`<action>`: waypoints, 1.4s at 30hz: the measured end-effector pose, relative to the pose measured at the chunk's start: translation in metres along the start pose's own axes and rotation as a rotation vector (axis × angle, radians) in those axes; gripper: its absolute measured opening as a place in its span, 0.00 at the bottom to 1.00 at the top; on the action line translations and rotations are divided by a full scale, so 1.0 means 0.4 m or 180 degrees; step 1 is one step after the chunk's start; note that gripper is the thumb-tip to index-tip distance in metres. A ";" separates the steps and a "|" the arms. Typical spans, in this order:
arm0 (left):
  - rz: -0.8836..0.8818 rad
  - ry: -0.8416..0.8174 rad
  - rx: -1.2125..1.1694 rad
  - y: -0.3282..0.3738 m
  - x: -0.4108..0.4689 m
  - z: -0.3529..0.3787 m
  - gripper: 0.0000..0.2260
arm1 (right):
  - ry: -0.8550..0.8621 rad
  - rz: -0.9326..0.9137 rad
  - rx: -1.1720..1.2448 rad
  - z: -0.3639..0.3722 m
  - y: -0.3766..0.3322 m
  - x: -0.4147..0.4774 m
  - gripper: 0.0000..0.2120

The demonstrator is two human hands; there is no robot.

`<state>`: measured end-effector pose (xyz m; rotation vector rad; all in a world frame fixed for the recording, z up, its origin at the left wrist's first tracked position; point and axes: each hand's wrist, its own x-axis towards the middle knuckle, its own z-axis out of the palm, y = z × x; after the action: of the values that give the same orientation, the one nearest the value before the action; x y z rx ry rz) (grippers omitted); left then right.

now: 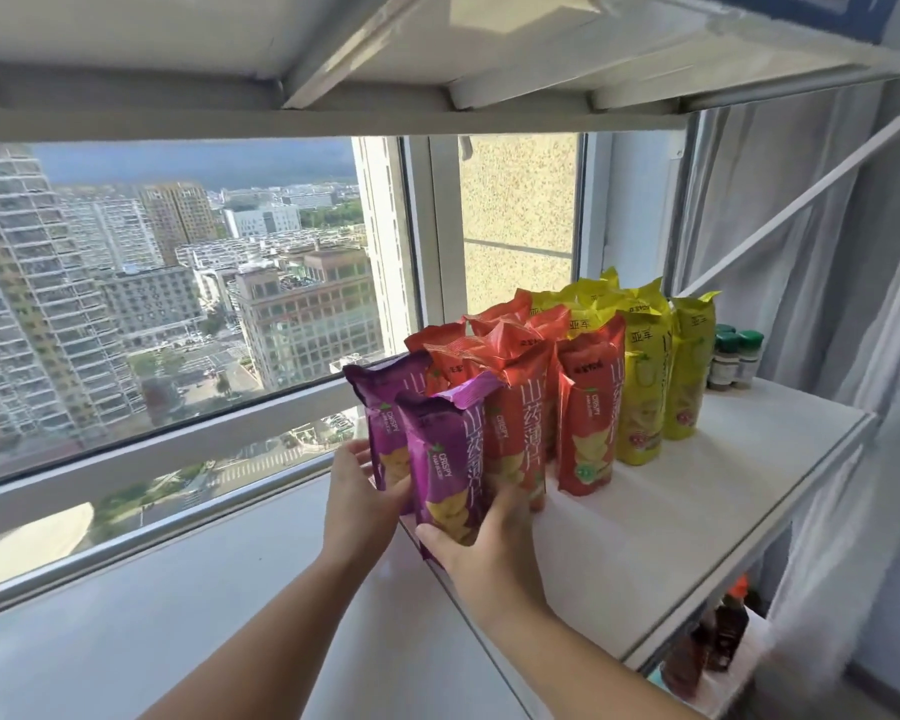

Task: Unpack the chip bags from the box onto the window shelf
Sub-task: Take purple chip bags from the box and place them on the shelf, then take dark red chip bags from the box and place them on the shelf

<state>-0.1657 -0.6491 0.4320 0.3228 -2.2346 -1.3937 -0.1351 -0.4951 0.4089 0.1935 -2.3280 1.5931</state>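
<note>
Fingers (440, 543) of both hands clasp upright glossy purple chip bags (445, 459) on the shelf (697, 511).

My right hand (481, 548) covers the foot of the front purple bag (445, 470), and that bag hides much of the purple one behind (385, 407). The rear red bags (494, 324) show only their tops. The jar labels (733, 361) are too small to read (the lower-shelf bottles (718, 646) blur).
</note>
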 end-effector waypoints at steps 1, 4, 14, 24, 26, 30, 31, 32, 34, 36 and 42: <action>-0.0004 -0.0039 0.0081 -0.006 -0.008 -0.008 0.29 | -0.0024 0.0033 -0.0047 -0.003 0.003 -0.004 0.39; -0.0042 -0.0011 0.0433 -0.014 -0.041 -0.038 0.33 | -0.0085 0.0074 -0.0093 -0.022 0.009 -0.021 0.36; -0.0160 0.0377 0.1057 0.048 -0.227 -0.056 0.13 | -0.0506 -0.0149 -0.0261 -0.188 0.018 -0.092 0.19; 0.0363 0.0211 0.0993 0.250 -0.461 0.196 0.09 | -0.0189 -0.0444 0.0027 -0.504 0.160 -0.157 0.01; 0.0459 -0.0051 0.0920 0.293 -0.502 0.281 0.10 | -0.0074 -0.0434 0.0019 -0.578 0.206 -0.171 0.01; 0.0508 -0.0719 0.0820 0.375 -0.583 0.472 0.11 | 0.0080 -0.0048 0.0034 -0.726 0.327 -0.198 0.01; 0.0522 -0.0843 0.0790 0.385 -0.603 0.522 0.11 | 0.0128 0.0092 0.0033 -0.764 0.358 -0.206 0.02; 0.0542 -0.0964 0.0802 0.392 -0.626 0.572 0.11 | 0.0171 0.0256 0.0032 -0.801 0.393 -0.213 0.03; 0.0519 -0.1280 0.0933 0.391 -0.679 0.673 0.11 | 0.0233 0.0620 0.0000 -0.875 0.469 -0.238 0.04; 0.0448 -0.1675 0.1060 0.372 -0.737 0.773 0.10 | 0.0289 0.0892 -0.0225 -0.946 0.558 -0.275 0.07; 0.0281 -0.2838 0.1271 0.252 -0.906 1.019 0.08 | 0.0786 0.1993 -0.0470 -1.104 0.805 -0.414 0.06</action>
<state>-0.0605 -0.1279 0.2739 -0.3534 -3.1992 -1.1496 0.0084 0.0230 0.2161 -0.7917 -2.4156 1.5590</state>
